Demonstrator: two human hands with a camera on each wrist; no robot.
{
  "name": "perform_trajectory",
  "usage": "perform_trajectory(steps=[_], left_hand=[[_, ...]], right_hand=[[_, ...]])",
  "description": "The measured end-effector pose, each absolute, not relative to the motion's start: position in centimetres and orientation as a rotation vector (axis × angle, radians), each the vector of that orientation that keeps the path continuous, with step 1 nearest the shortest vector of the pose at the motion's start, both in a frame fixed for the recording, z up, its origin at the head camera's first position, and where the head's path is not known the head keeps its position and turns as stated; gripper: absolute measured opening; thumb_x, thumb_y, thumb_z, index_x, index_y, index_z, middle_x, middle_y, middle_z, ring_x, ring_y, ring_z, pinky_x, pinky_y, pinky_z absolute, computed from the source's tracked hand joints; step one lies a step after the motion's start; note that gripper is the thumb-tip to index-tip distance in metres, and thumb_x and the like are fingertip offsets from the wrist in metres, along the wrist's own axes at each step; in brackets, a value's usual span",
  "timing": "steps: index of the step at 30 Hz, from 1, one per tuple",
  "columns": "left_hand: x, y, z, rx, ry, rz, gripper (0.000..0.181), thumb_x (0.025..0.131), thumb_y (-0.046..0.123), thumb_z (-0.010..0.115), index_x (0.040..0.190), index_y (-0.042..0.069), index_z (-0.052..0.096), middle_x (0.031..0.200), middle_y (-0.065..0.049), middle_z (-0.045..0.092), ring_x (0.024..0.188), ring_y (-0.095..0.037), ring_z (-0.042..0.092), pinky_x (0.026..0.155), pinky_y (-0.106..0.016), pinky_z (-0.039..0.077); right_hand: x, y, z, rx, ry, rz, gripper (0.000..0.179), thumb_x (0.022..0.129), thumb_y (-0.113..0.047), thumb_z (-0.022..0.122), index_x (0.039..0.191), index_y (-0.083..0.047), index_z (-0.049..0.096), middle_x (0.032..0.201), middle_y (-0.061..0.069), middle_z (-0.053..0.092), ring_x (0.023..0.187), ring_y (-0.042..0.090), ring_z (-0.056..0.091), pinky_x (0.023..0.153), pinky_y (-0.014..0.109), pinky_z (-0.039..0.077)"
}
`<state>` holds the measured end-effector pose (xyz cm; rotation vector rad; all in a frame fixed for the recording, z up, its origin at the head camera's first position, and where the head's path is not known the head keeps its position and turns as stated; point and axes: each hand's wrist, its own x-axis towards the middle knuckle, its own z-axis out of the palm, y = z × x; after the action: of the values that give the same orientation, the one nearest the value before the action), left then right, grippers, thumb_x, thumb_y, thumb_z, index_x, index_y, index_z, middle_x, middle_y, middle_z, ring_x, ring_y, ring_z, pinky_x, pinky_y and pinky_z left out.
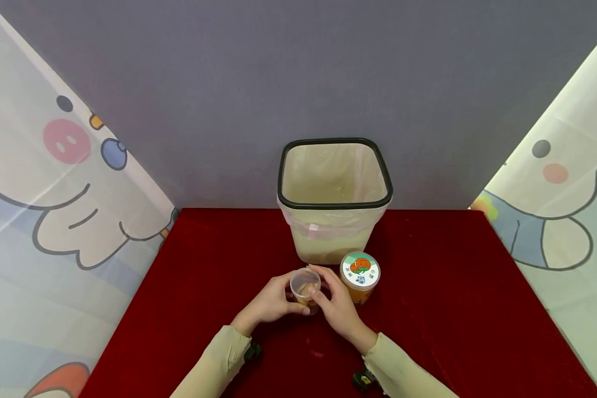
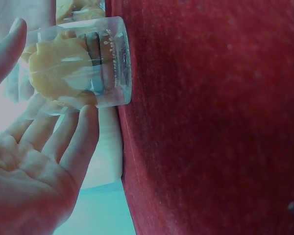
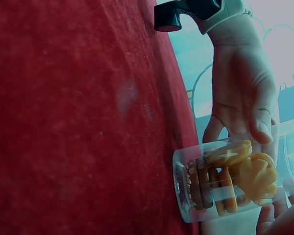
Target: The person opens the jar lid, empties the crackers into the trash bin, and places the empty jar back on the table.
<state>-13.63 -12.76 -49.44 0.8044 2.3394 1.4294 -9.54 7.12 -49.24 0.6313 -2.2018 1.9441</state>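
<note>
A clear plastic jar point(image 1: 305, 284) stands roughly upright at the front of the bin, with yellow flower-shaped pieces point(image 3: 257, 178) and brown sticks point(image 3: 203, 183) inside, like biscuits. My left hand point(image 1: 273, 301) holds the jar from the left, thumb on the near side and fingers along the other side. From the right, my right hand point(image 1: 338, 309) grips it near the top, its thumb over the near rim. Whether a clear lid covers the mouth, I cannot tell. Just right of my right hand stands a second jar point(image 1: 360, 276) with a printed lid showing orange fruit.
A cream bin point(image 1: 328, 243) with a black rim and a clear liner stands behind the jars, near the grey wall point(image 1: 219, 110). Red cloth point(image 1: 457, 298) covers the table. Cartoon-printed curtains point(image 1: 45, 221) hang at both sides.
</note>
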Motion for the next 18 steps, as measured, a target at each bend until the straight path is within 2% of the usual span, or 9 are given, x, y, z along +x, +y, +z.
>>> perform_trajectory(steps=[5,12,18], left_hand=[[-13.7,-12.8,-49.7,0.802,2.326,1.443,0.081,0.075,0.020,0.090,0.145,0.020,0.050,0.126,0.006,0.062,0.108,-0.014,0.063,0.083,-0.028,0.055],[-13.9,-12.9,-50.0,0.854,2.341,1.435,0.078,0.078,0.026,0.087,0.146,0.025,0.049,0.133,0.007,0.060,0.114,-0.016,0.061,0.083,-0.029,0.055],[-13.9,-13.0,-49.9,0.855,2.343,1.438,0.079,0.076,0.028,0.089,0.145,0.027,0.050,0.130,0.011,0.061,0.109,-0.012,0.062,0.081,-0.029,0.056]], right_hand=[[-9.8,7.2,-49.3,0.628,-2.295,1.876,0.049,0.096,-0.013,0.066,0.143,-0.013,0.051,0.136,0.007,0.055,0.117,0.025,0.056,0.097,0.034,0.046],[-9.9,7.2,-49.6,0.623,-2.367,1.769,0.080,0.078,-0.024,0.088,0.147,-0.017,0.047,0.138,0.000,0.053,0.125,0.021,0.052,0.105,0.037,0.040],[-8.7,6.7,-46.4,0.537,-2.390,1.748,0.076,0.076,-0.008,0.087,0.142,-0.002,0.051,0.132,0.014,0.058,0.120,0.029,0.056,0.103,0.040,0.043]])
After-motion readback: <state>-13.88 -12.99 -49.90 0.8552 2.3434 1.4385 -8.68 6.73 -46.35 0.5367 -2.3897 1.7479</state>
